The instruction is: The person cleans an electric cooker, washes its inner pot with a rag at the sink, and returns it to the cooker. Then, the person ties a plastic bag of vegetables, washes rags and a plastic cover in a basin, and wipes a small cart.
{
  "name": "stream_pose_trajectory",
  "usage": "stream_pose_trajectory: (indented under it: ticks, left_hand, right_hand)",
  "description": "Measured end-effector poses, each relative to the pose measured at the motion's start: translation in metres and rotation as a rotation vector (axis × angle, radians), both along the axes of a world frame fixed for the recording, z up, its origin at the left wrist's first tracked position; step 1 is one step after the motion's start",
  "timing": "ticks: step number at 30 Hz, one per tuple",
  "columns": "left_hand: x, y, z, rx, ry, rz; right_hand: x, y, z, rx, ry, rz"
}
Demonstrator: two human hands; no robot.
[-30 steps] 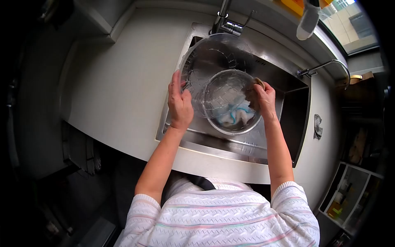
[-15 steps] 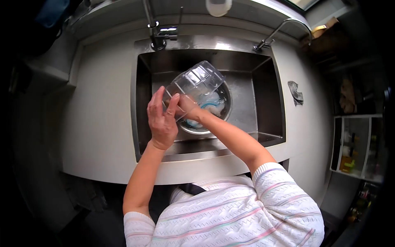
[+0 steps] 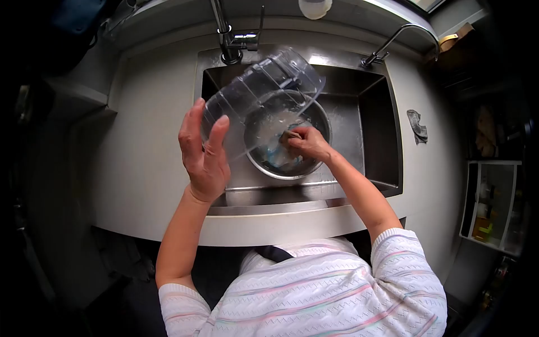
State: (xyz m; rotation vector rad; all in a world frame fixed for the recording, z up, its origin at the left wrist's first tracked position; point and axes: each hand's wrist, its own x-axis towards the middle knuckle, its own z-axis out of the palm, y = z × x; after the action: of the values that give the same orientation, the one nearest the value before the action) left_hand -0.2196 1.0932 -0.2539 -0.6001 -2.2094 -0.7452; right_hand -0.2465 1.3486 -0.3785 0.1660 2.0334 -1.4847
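Note:
My left hand (image 3: 205,154) grips the near left end of a clear plastic container (image 3: 247,92), thumb and fingers around its edge. The container is tilted and hangs over the left part of the sink and partly over a round metal basin (image 3: 282,177). Over the basin, my right hand (image 3: 310,144) is closed on a small brownish-grey cloth or pad, whose exact kind I cannot make out. Below it, cloudy water holds something whitish with blue parts (image 3: 275,153), blurred and partly hidden.
The basin stands in a steel sink (image 3: 349,129). A large faucet (image 3: 229,48) rises at the back left, a thin curved tap (image 3: 375,56) at the back right. On the right counter lies a crumpled grey strip (image 3: 416,126). A white-framed shelf (image 3: 494,205) stands farther right.
My right hand has come out from behind the container and moved right over the basin, with the brownish-grey piece now visible. My left hand has shifted left with the container.

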Motion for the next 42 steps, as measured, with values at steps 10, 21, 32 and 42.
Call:
stream_pose_trajectory:
  ticks: [10,21,32,42]
  left_hand:
    - [0.016,-0.081,-0.04,1.447,-0.608,0.39]
    - [0.038,-0.12,-0.075,1.125,-0.53,0.657]
    - [0.019,0.08,-0.135,1.834,-1.867,-0.346]
    - [0.013,0.098,-0.111,1.719,-1.757,-0.345]
  right_hand:
    - [-0.011,0.0,-0.055,-0.061,0.26,-0.172]
    - [-0.023,-0.013,-0.052,0.652,0.447,0.232]
    - [0.022,-0.023,0.045,0.133,0.717,0.4]
    - [0.004,0.008,0.041,-0.279,0.043,0.119]
